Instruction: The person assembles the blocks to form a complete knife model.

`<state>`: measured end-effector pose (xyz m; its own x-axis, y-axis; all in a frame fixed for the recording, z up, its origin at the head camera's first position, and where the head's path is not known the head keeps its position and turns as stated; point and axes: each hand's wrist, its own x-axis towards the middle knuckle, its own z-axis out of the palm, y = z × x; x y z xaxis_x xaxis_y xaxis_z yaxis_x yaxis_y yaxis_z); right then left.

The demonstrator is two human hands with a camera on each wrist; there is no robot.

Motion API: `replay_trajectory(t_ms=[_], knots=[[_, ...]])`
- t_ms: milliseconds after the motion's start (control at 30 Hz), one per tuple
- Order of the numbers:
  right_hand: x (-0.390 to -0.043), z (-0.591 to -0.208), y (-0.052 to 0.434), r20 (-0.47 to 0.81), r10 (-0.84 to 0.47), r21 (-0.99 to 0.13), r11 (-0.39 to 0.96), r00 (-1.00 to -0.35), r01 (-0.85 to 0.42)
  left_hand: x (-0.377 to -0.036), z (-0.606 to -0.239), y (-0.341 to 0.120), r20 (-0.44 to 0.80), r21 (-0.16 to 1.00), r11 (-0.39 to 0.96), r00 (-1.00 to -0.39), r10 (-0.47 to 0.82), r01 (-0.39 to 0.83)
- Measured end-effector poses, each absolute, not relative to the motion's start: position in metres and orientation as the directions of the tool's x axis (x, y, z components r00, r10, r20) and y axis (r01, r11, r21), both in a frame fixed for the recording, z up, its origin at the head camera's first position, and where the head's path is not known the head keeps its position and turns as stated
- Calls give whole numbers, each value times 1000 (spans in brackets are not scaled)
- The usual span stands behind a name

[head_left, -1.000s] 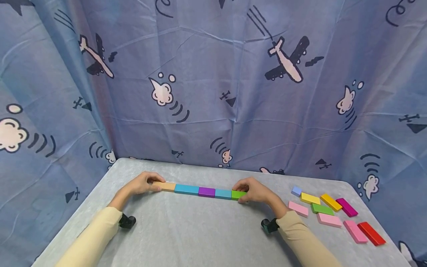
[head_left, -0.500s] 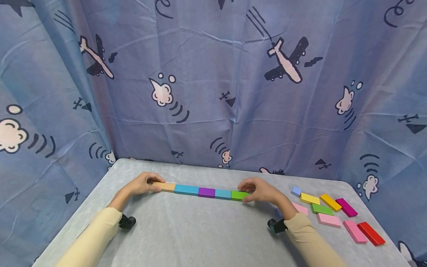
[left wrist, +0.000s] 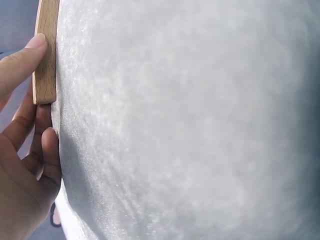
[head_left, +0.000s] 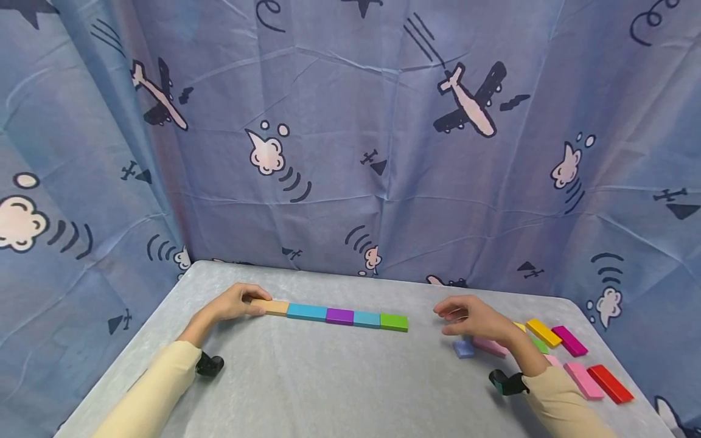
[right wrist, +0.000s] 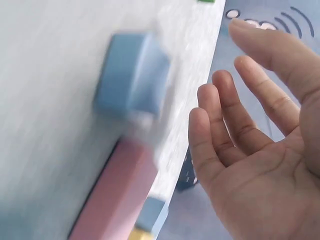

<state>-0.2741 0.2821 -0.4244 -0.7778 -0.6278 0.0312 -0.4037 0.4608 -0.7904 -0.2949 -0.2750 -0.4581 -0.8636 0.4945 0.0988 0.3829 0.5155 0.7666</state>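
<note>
A row of flat wooden blocks lies end to end across the table in the head view. From the left it runs through a tan block (head_left: 275, 308), a light-blue block (head_left: 306, 312), a purple block (head_left: 339, 316), another light-blue block (head_left: 366, 319) and a green block (head_left: 394, 322). My left hand (head_left: 239, 301) pinches the tan block's left end, thumb on its near side. My right hand (head_left: 475, 317) hangs in the air, fingers loosely bent and holding nothing. Close below it sit a small blue block (head_left: 463, 348) and a pink block (head_left: 490, 347).
More loose blocks lie at the table's right side, partly behind my right forearm: an orange-yellow block (head_left: 544, 333), a magenta block (head_left: 569, 340), a pink block (head_left: 583, 380) and a red block (head_left: 610, 383). A patterned curtain (head_left: 328, 152) hangs behind the table (head_left: 306, 383).
My right hand has let go of the green block and moved right, to above the loose blocks. My left hand keeps its grip on the tan block, and the row stays in place.
</note>
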Motion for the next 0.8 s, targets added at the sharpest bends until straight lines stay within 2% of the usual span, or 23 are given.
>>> replay_trajectory(t_ms=[567,800], knots=[[-249,-423,341,-39,-496,-757,581,-867,-299,-295,-459,-275,76,775,521,-871,485,358],[-245,-432,353,-65,-476,-774,579,-877,-257,-295,-459,-274,56,779,529,-878,475,336]])
